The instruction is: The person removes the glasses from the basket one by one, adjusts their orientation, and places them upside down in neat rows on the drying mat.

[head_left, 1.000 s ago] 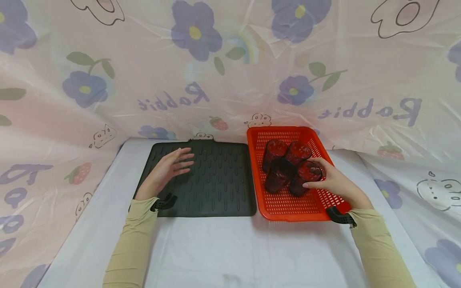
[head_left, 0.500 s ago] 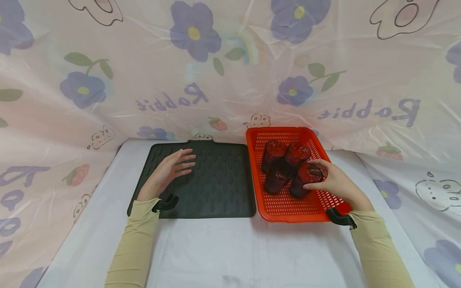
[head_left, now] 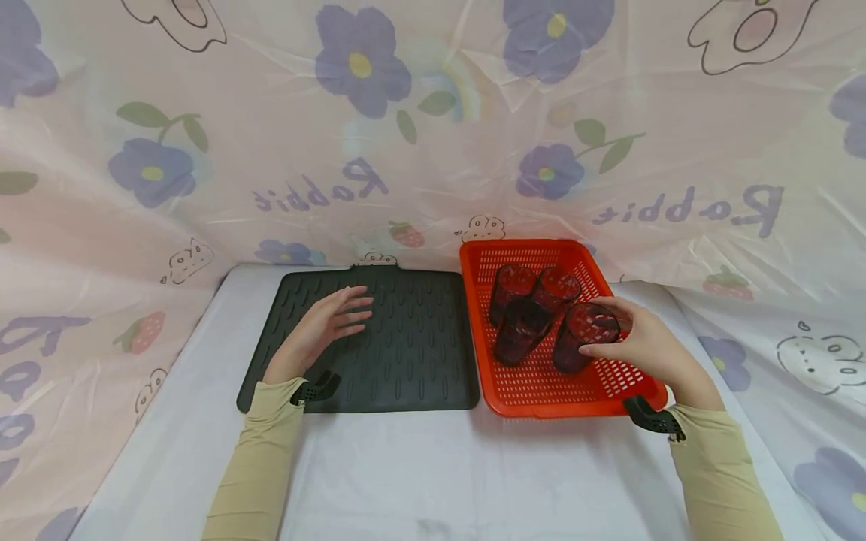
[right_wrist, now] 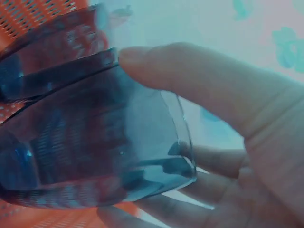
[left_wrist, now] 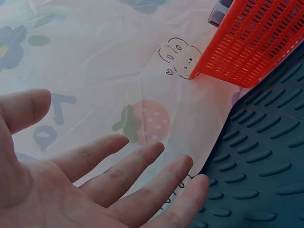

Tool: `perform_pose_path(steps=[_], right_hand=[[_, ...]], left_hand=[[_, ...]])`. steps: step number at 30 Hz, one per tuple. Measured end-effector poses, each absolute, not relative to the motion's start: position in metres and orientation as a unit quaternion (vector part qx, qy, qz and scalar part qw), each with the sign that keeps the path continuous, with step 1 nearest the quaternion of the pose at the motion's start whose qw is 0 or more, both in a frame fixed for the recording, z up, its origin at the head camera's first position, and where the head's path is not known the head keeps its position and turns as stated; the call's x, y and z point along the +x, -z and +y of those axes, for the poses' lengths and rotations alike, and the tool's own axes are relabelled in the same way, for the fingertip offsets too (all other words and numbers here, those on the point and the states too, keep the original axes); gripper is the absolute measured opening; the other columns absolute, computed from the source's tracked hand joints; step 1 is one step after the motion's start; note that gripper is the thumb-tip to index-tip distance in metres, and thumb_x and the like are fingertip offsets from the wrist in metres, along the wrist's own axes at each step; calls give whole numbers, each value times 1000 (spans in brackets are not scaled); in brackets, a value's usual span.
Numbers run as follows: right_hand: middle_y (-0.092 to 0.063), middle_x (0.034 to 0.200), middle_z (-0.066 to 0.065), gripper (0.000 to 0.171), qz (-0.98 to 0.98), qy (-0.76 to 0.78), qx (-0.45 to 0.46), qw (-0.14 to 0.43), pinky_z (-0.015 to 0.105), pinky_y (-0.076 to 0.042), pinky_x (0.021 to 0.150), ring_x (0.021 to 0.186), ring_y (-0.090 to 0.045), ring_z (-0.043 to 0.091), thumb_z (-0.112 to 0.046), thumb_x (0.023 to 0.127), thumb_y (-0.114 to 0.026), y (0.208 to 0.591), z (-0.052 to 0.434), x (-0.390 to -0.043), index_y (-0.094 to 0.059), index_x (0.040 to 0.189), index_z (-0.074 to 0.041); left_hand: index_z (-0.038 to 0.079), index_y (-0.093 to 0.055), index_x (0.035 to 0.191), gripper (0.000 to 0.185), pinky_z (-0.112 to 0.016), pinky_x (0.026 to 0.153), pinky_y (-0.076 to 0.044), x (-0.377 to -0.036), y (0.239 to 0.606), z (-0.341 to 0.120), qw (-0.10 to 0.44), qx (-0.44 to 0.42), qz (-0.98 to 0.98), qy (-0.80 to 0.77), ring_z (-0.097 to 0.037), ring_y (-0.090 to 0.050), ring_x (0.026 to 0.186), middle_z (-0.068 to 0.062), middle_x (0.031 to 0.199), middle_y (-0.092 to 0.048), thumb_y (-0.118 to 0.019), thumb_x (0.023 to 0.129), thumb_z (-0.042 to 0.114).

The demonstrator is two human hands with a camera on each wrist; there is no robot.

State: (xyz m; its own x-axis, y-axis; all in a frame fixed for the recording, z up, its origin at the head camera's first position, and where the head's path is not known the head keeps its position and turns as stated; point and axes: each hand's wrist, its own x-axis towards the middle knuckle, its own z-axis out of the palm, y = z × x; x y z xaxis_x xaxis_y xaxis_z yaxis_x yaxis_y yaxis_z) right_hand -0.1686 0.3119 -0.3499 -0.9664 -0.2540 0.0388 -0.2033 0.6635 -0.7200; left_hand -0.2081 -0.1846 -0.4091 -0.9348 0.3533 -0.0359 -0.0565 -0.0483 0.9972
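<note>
The left hand point(head_left: 323, 324) lies flat, fingers relaxed, on the mat point(head_left: 406, 353) near its left edge. In the basket point(head_left: 541, 391) at the tabletop's right edge, the right hand point(head_left: 646, 347) grips a tilted glass point(head_left: 583, 334); best lifted straight up, clear of the neighbouring glasses point(head_left: 524, 308).

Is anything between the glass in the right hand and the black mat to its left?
The right hand grips a dark glass in the orange basket. Toward the black mat stand three other glasses and the basket's left wall. The left hand rests on the mat's left part.
</note>
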Motion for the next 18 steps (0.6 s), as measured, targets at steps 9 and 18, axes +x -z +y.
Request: perform_pose_path(steps=[9, 18], right_hand=[[-54, 126, 14, 75, 915, 382, -126, -25, 11, -47, 74, 108, -60, 35, -21, 74, -85, 322, 305, -163, -48, 136, -2], [-60, 124, 8, 72, 917, 390, -80, -16, 12, -39, 81, 110, -57, 15, -29, 76, -83, 296, 294, -162, -48, 138, -17]], left_hand=[[9, -35, 148, 52, -49, 105, -37, -206, 410, -184, 138, 117, 676, -715, -38, -41, 130, -20, 147, -37, -37, 104, 39], [9, -35, 148, 53, -50, 105, -36, -206, 409, -183, 138, 113, 675, -716, -36, -41, 130, -18, 146, -38, -37, 104, 39]])
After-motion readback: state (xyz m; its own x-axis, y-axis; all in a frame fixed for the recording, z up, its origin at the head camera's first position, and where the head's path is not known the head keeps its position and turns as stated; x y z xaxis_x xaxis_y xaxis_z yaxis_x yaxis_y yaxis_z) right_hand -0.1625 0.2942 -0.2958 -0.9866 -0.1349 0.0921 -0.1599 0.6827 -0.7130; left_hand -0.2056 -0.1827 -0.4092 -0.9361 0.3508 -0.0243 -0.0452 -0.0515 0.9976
